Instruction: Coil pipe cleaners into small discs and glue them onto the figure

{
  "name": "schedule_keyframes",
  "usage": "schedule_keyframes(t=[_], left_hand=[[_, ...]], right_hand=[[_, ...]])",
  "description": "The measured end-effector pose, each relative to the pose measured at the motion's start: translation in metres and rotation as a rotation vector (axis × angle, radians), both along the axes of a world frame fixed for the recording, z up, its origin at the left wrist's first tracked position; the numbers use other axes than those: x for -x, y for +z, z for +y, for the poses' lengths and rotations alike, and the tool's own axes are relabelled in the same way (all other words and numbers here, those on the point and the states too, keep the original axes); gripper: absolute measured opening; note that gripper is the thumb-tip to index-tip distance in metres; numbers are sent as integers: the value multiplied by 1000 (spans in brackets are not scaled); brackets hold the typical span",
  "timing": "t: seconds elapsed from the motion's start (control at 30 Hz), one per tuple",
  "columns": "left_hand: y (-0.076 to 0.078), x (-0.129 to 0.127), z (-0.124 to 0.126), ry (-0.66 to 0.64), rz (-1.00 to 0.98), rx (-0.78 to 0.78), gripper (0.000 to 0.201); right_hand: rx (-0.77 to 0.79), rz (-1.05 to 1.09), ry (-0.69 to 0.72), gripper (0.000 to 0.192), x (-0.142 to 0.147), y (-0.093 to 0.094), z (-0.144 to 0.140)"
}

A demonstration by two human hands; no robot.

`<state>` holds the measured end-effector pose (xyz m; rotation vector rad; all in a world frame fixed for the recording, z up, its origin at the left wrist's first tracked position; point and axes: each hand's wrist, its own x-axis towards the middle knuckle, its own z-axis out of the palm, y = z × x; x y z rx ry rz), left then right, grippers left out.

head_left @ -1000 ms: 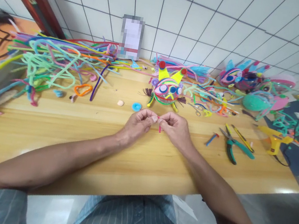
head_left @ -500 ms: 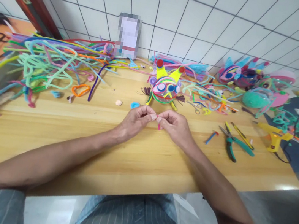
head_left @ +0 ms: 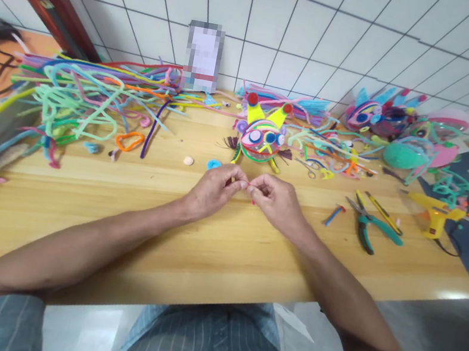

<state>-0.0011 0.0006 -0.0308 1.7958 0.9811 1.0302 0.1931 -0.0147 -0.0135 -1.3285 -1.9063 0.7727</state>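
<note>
Between my fingertips is a short red-pink pipe cleaner [head_left: 253, 202], mostly hidden by the fingers. My left hand [head_left: 219, 192] pinches one end and my right hand [head_left: 276, 202] pinches the other, the two hands a small gap apart above the table. Just beyond them stands a colourful pipe-cleaner creature [head_left: 263, 138] with yellow ears, red ear tips and round blue-and-white eyes. A blue coiled disc [head_left: 213, 164] and a pale beige ball [head_left: 188, 161] lie beside my left hand.
Teal-handled pliers [head_left: 371, 224], a yellow craft knife [head_left: 384, 214], a blue stick with a red end [head_left: 334, 215] and a yellow glue gun [head_left: 434, 214] lie at right. Heaped pipe cleaners [head_left: 76, 93] cover the left back. More decorated figures [head_left: 365, 115] sit at the back right.
My fingertips have moved slightly apart, with a thin red-pink stretch now showing between them. Less of the end hanging below my right fingers is visible. The whole view has shifted a little.
</note>
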Motion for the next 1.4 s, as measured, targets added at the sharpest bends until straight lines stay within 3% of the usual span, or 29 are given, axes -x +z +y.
schedule_keyframes(t=[0.23,0.33,0.4,0.57,0.73,1.0,1.13,1.4], left_hand=[[-10,-12,-10,133,-278,280,18],[-10,-13,-10,110,-324,389,20],[-8,-11,-7,61,-286,351,20],[-1,-2,0,-19,-34,66,13],[-3,0,2,-27,82,28,10],[-2,1,0,2,168,-68,10],[-4,-2,-1,26,11,62,14],[-13,-15,-11,82,-441,463,33]], right_hand=[[164,205,-36,19,6,-8,1],[172,243,-26,20,5,-8,1],[150,231,-8,17,4,-6,1],[-57,16,-8,12,1,-2,-1],[-202,-118,-6,11,1,-5,-2],[-194,-193,17,9,-3,-2,-1],[-114,-88,-15,8,-1,-2,-2],[207,346,-52,21,8,-6,-1]])
